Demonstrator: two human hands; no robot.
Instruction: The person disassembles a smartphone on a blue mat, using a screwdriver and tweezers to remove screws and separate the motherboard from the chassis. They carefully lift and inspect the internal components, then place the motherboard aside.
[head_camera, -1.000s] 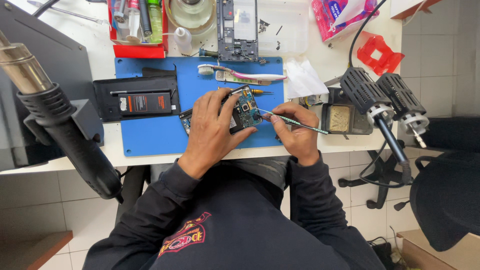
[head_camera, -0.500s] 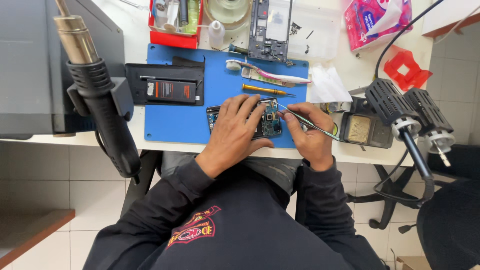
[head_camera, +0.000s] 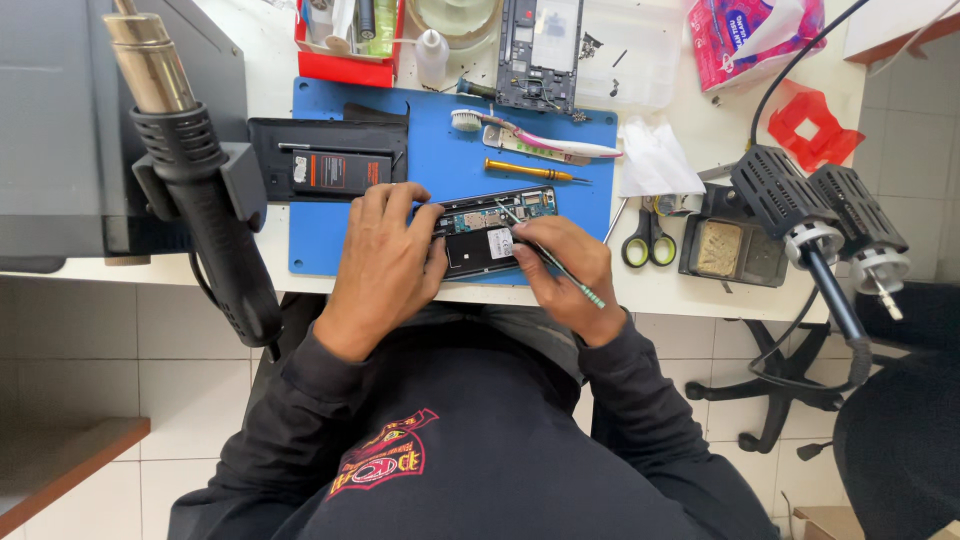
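Note:
An opened phone body (head_camera: 497, 231) with its circuit board showing lies on the blue work mat (head_camera: 452, 160) near the table's front edge. My left hand (head_camera: 385, 258) grips the phone's left end and holds it flat. My right hand (head_camera: 564, 274) pinches thin metal tweezers (head_camera: 548, 255), whose tip touches the circuit board near the phone's top edge. Both of my forearms are in dark sleeves.
A black phone back with a battery (head_camera: 328, 167) lies at the mat's left. A toothbrush (head_camera: 530, 135), a small screwdriver (head_camera: 528, 171), another phone frame (head_camera: 539, 50), scissors (head_camera: 648, 243), a red tray (head_camera: 348, 40), a hot-air gun (head_camera: 195, 190) and soldering iron holders (head_camera: 815, 215) surround the work.
The view has shifted so the bench sits more central. The phone now lies longer side across, more of it uncovered, and my left hand has slid to its left end.

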